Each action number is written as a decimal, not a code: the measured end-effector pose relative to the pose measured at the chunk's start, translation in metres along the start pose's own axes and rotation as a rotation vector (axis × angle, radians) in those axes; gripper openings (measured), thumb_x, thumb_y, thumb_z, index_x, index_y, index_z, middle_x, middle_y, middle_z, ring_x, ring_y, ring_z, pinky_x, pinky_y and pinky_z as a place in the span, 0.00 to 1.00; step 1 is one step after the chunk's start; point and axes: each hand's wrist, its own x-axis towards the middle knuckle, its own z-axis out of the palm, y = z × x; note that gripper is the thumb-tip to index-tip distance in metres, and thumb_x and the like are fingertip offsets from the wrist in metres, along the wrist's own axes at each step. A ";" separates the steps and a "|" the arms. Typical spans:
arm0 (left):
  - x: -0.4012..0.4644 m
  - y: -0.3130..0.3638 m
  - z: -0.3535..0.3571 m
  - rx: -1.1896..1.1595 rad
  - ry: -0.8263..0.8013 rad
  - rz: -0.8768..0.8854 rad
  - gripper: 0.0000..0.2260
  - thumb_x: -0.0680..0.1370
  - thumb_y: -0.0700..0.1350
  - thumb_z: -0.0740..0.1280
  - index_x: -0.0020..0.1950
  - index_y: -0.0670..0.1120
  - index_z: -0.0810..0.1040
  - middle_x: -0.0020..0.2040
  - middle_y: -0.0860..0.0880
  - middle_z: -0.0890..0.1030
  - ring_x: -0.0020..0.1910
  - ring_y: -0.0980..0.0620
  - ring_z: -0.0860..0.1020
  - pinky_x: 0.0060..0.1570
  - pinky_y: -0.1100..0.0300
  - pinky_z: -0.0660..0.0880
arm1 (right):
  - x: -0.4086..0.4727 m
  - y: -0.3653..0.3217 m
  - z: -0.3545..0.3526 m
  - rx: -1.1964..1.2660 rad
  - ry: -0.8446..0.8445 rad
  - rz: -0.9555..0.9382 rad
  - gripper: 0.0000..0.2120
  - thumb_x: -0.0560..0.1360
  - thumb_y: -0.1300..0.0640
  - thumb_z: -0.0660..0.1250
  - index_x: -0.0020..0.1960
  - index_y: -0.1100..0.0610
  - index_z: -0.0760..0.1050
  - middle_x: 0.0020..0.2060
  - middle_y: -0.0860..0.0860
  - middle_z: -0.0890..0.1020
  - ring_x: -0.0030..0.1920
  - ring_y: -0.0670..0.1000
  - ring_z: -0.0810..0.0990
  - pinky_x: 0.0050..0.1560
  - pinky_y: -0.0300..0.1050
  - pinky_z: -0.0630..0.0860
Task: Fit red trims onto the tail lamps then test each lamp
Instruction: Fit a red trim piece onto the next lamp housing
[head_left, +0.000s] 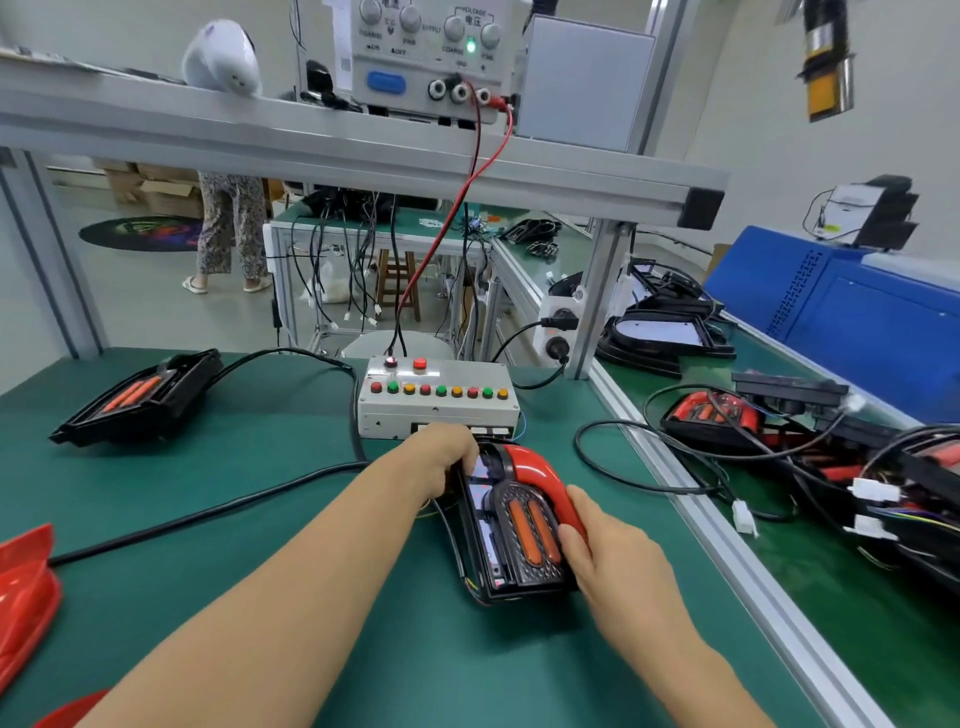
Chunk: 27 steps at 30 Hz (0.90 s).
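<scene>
Both forearms reach up from the bottom edge to a tail lamp (511, 540) lying on the green mat (291, 597) at centre frame. Left hand (447, 454) curls over the lamp's far end and seems to grip it, fingertips hidden behind the housing. Right hand (605, 543) presses on the near end of the red trim (540, 480), its fingers only slightly bent and its thumb lying along the trim edge; it pushes rather than wraps. The trim sits along the lamp's right side and curves over the top; whether it is fully seated cannot be told.

Uneven pressure could probably leave one end of the trim proud, or skew it so a clip misses. If the left hand's hold slackens, the lamp could slide on the mat toward the test box (439, 397) just beyond it, touching or nearly so.

A second lamp (140, 397) rests at middle left with a black cable (208, 512) running across the mat. More red trims (26, 592) lie at the lower left edge. At right, past the aluminium rail (727, 535), lamps and wiring (810, 441) are heaped. A power supply (431, 57) with a green light stands on the upper shelf, its red lead dropping toward the box.
</scene>
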 end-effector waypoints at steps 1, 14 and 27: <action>0.000 0.000 0.000 -0.065 -0.024 -0.023 0.09 0.70 0.27 0.54 0.33 0.39 0.64 0.39 0.42 0.68 0.35 0.43 0.70 0.36 0.55 0.71 | -0.001 0.000 0.001 0.006 0.007 -0.009 0.21 0.83 0.49 0.52 0.75 0.46 0.58 0.54 0.47 0.80 0.53 0.53 0.78 0.48 0.47 0.71; -0.013 -0.001 0.001 -0.315 -0.224 0.009 0.07 0.72 0.41 0.74 0.45 0.41 0.78 0.34 0.43 0.83 0.26 0.48 0.81 0.24 0.58 0.78 | -0.013 0.004 -0.004 0.193 0.041 -0.089 0.22 0.82 0.48 0.57 0.75 0.41 0.61 0.51 0.42 0.81 0.50 0.45 0.78 0.51 0.43 0.73; -0.015 -0.004 -0.006 -0.262 -0.266 0.065 0.12 0.70 0.42 0.75 0.50 0.39 0.80 0.41 0.40 0.84 0.32 0.46 0.82 0.31 0.56 0.80 | -0.016 0.011 -0.002 0.300 0.062 -0.091 0.23 0.79 0.47 0.64 0.73 0.42 0.66 0.53 0.40 0.81 0.52 0.41 0.78 0.57 0.41 0.74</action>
